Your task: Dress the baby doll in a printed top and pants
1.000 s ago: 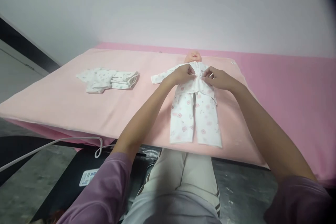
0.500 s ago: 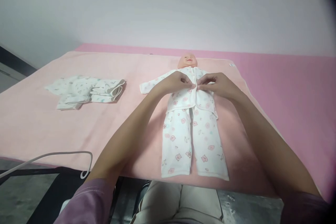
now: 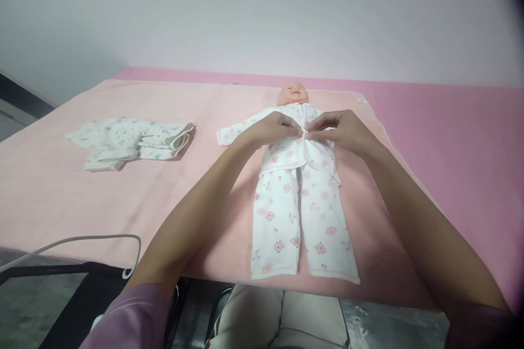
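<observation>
A baby doll [image 3: 293, 92] lies on its back, its head toward the wall. It wears a white baby shirt [image 3: 282, 159] printed with pink figures, and matching baby pants [image 3: 275, 229] stretch toward me. My left hand [image 3: 275, 128] pinches the shirt's front edge at mid-chest. Close against it, my right hand [image 3: 340, 130] pinches the other front edge, fingertips nearly touching the left ones. Any fastener between the fingers is too small to make out. One shirt sleeve [image 3: 233, 133] reaches out to the left; my right hand and forearm hide most of the other.
Folded white baby clothes [image 3: 131, 143] with a greenish print lie on the left of the light pink blanket [image 3: 196, 98]. Brighter pink cloth [image 3: 462, 142] spreads to the right. A white cable [image 3: 82, 238] loops over the near left edge. Behind stands a pale wall [image 3: 262, 16].
Both hands stay at the shirt front, with only slight finger shifts as the fingertips draw a little closer together. The view has moved very slightly; the doll and clothes lie as before.
</observation>
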